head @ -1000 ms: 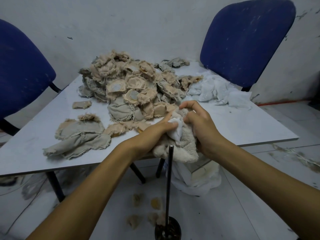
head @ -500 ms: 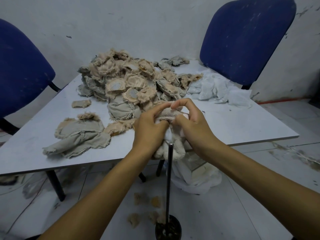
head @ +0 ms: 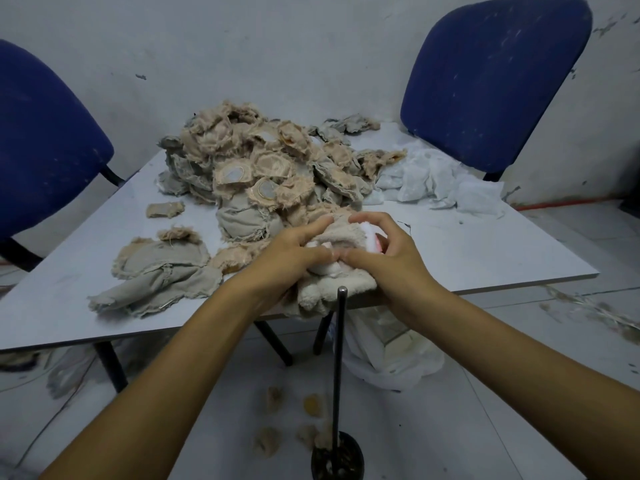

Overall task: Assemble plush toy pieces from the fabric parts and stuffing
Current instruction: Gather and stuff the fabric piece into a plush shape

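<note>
A cream plush toy piece (head: 341,292) lies at the table's near edge, with white stuffing (head: 328,268) showing at its opening. My left hand (head: 294,251) grips its left side, fingers curled over the top. My right hand (head: 384,251) holds the right side, thumb meeting the left thumb at the stuffing. A big pile of beige and grey fabric parts (head: 270,168) fills the table's middle behind my hands. Two flat grey fabric parts (head: 159,271) lie to the left.
The white table (head: 485,258) has white stuffing cloth (head: 436,181) at its back right. Blue chairs stand at left (head: 45,140) and right (head: 491,81). An upright metal rod (head: 337,375) on a black base stands on the floor near me, beside a white bag (head: 391,358) and fabric scraps.
Both hands have moved forward and down with the plush piece, which now rests on the table edge. My thumbs have come together on the stuffing at its opening.
</note>
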A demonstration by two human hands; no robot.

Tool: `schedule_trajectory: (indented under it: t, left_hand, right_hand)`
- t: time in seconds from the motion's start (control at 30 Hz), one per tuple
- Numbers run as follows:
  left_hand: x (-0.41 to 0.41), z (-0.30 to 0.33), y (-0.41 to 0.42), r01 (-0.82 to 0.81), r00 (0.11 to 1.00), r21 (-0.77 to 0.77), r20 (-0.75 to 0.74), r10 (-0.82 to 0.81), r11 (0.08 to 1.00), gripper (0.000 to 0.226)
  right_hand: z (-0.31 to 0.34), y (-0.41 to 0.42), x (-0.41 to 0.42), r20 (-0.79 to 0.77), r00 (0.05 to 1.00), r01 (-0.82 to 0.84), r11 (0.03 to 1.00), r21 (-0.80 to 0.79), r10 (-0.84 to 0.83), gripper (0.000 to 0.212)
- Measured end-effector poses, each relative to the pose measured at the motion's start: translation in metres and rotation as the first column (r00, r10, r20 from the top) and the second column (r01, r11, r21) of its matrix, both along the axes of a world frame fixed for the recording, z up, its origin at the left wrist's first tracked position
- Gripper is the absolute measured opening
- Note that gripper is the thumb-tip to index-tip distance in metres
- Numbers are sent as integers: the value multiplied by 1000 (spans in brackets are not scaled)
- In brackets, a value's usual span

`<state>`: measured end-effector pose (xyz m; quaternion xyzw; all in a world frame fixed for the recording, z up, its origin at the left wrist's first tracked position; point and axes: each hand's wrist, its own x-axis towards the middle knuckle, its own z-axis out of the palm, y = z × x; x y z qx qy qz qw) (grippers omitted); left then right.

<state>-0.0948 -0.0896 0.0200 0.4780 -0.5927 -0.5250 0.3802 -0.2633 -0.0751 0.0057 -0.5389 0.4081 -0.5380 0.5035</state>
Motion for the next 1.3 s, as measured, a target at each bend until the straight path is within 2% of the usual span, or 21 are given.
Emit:
schedule_trajectory:
  t: [0.1,0.17,0.23,0.27,0.3,0.37,0.4,0.43,0.47,0.5,0.53,0.57,0.7,0.83,0.93,1.0,1.07,1.1,1.13,1.17,1.3]
  left_hand:
    - [1,-4,0,-168,986,-107,-5,169,980,48]
    - [-3,-7,4,-316,935,-261,77,346,912,47]
    - [-9,-11,8,-352,865,-460,173,471,815,45]
    - [-12,-11,8,-320,857,-498,211,470,806,45]
    - [-12,-11,5,-277,881,-460,229,414,843,45]
    - [-8,-4,-1,-183,968,-196,132,211,963,48]
    - [-5,-3,-2,-92,995,-45,26,93,995,54]
    - [-2,-2,-1,0,999,34,-40,1,999,65]
    - [0,-1,0,65,998,36,-13,-64,997,77]
    - [1,-1,1,71,992,-13,104,-69,997,82]
    - [1,-3,2,37,976,-114,216,-11,993,80]
    - [1,-4,3,-28,961,-217,264,86,976,71]
    - [-4,-10,1,-190,902,-497,252,350,846,47]
    - [-15,-16,7,-281,866,-573,194,461,770,41]
    - [-18,-16,4,-292,881,-515,182,436,806,43]
    - [-16,-13,-1,-208,947,-392,149,284,896,49]
    - [-12,-9,-2,-91,994,-159,-71,81,983,51]
    - [-12,-8,-2,-51,976,-51,-215,39,997,48]
    - [-11,-7,-2,-42,946,15,-322,45,999,44]
    - [-12,-6,-1,-73,930,40,-358,82,997,45]
    - [-15,-6,1,-282,902,-27,-347,255,959,61]
  right_hand:
    - [0,4,3,3,999,-41,997,-63,41,41]
    - [-1,7,10,-48,998,-35,988,-151,29,41]
    - [-2,9,17,-55,998,10,982,-191,-21,39]
    - [-3,9,19,-37,998,44,982,-183,-52,39]
    - [-3,8,19,-17,996,78,983,-164,-82,40]
    - [-1,5,17,-10,992,125,985,-119,-127,41]
    - [1,4,14,-18,990,138,985,-102,-140,42]
    - [2,2,11,-25,989,146,986,-86,-149,42]
    - [3,1,8,-24,988,150,986,-69,-152,41]
    - [4,1,7,-14,989,146,988,-50,-147,42]
    - [4,1,6,-3,992,128,991,-33,-129,43]
    - [4,2,8,0,995,97,995,-25,-97,44]
    - [7,6,15,-1,1000,4,996,-87,-4,45]
    - [11,5,17,43,999,-7,992,-123,13,39]
    - [8,5,19,102,995,-14,996,-91,23,38]
    - [7,3,17,101,995,4,997,-83,4,40]
    - [9,0,12,42,999,11,996,-91,-7,44]
    - [10,-2,10,20,1000,9,996,-90,-7,45]
    - [12,-3,7,14,1000,3,996,-86,-2,46]
    - [12,-3,6,12,1000,-4,997,-83,5,46]
    - [11,2,13,-22,999,-33,992,-126,30,46]
